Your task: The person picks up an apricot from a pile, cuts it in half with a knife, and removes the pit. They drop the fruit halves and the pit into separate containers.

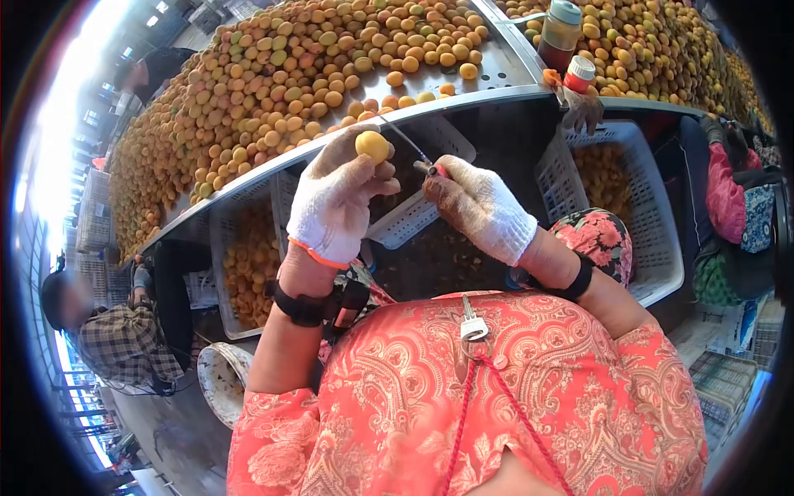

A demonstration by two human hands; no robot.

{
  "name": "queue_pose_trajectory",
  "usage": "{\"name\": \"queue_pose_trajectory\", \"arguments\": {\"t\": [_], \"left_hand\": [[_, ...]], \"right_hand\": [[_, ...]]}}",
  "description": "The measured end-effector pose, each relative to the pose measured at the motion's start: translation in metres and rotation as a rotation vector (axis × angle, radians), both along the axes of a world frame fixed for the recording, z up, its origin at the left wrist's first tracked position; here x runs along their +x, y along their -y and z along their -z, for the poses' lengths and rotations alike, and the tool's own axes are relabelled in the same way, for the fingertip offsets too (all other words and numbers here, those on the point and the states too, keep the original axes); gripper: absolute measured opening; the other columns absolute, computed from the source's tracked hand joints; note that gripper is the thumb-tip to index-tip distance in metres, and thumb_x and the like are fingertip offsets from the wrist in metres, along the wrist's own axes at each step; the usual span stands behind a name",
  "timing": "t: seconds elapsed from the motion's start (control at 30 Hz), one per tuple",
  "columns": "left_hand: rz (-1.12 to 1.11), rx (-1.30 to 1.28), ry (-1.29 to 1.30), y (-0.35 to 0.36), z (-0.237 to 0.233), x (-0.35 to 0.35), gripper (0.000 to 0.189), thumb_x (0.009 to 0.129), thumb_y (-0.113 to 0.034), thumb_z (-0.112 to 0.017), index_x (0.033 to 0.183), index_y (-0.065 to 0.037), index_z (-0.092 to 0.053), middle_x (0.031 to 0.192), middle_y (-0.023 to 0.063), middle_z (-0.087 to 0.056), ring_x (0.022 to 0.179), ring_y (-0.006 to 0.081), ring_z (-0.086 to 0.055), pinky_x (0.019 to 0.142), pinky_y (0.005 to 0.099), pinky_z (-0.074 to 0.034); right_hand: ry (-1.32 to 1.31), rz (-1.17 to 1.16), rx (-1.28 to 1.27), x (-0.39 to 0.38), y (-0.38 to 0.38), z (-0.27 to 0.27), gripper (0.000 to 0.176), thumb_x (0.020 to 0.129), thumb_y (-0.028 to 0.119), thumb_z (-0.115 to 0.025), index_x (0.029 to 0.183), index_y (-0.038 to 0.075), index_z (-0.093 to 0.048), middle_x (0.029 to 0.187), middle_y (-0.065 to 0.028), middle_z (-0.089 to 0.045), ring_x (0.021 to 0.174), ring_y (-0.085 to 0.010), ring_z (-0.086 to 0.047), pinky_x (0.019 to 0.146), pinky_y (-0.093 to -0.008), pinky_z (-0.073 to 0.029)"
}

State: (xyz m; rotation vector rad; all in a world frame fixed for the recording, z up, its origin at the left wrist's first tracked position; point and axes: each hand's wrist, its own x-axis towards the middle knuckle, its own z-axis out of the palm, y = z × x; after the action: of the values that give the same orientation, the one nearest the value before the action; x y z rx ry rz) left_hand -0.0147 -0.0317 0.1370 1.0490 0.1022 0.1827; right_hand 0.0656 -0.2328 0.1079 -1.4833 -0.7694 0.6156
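Note:
My left hand (pixel 339 186), in a white knitted glove with brown-stained fingers, grips a yellow apricot (pixel 371 146) between thumb and fingers. My right hand (pixel 481 202), gloved the same way, is closed around the red handle of a small knife (pixel 407 140). The knife's thin blade points up and left, past the apricot and apart from it. Both hands are in front of the metal sorting table (pixel 496 97), above the dark floor. A large heap of whole apricots (pixel 273 83) covers much of the table.
White plastic crates (pixel 653 240) hold apricot pieces (pixel 604 178) at right and more fruit (pixel 251 264) at left. A jar of dark liquid (pixel 560 37) and a red-and-white bottle (pixel 580 74) stand near the table's edge. A white bucket (pixel 217 380) and a person in a checked shirt (pixel 128 343) are left.

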Motion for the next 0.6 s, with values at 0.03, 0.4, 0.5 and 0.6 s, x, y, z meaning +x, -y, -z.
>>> {"name": "queue_pose_trajectory", "arguments": {"t": [0.03,0.4,0.5,0.6], "left_hand": [[-0.004,-0.001,0.007,0.002,-0.001,-0.005,0.046,0.09,-0.006,-0.064,0.133,0.003,-0.05,0.112,0.0153,-0.064,0.093,0.0196,-0.066,0.08,0.0363,-0.057],[-0.162,0.105,0.015,0.021,-0.008,-0.013,0.04,0.084,-0.003,-0.069,0.121,0.0,-0.054,0.1,0.0058,-0.061,0.078,0.0112,-0.06,0.065,0.0248,-0.052],[-0.2,0.185,0.012,0.021,-0.008,-0.013,0.041,0.083,-0.004,-0.07,0.12,0.001,-0.055,0.098,0.0057,-0.063,0.077,0.0104,-0.06,0.063,0.0237,-0.051],[-0.217,0.26,0.02,0.019,-0.011,-0.012,0.041,0.082,-0.004,-0.072,0.119,0.002,-0.055,0.096,0.0057,-0.064,0.076,0.01,-0.06,0.062,0.0228,-0.05]], "right_hand": [[0.007,-0.004,-0.001,-0.004,0.0,-0.004,0.025,0.102,0.027,-0.054,0.098,0.002,-0.055,0.069,-0.0096,-0.056,0.064,-0.0147,-0.053,0.06,-0.0331,-0.045],[0.117,-0.004,-0.11,-0.025,0.001,-0.022,0.032,0.102,0.03,-0.053,0.101,-0.002,-0.058,0.075,-0.0174,-0.063,0.07,-0.0244,-0.063,0.065,-0.0374,-0.048],[0.096,-0.02,-0.124,-0.027,0.001,-0.026,0.032,0.102,0.03,-0.053,0.1,-0.002,-0.058,0.076,-0.0183,-0.064,0.071,-0.0259,-0.064,0.065,-0.0377,-0.048],[0.114,0.012,-0.109,-0.028,-0.001,-0.024,0.03,0.101,0.028,-0.054,0.1,-0.002,-0.058,0.076,-0.0184,-0.064,0.071,-0.0263,-0.064,0.065,-0.0377,-0.048]]}}
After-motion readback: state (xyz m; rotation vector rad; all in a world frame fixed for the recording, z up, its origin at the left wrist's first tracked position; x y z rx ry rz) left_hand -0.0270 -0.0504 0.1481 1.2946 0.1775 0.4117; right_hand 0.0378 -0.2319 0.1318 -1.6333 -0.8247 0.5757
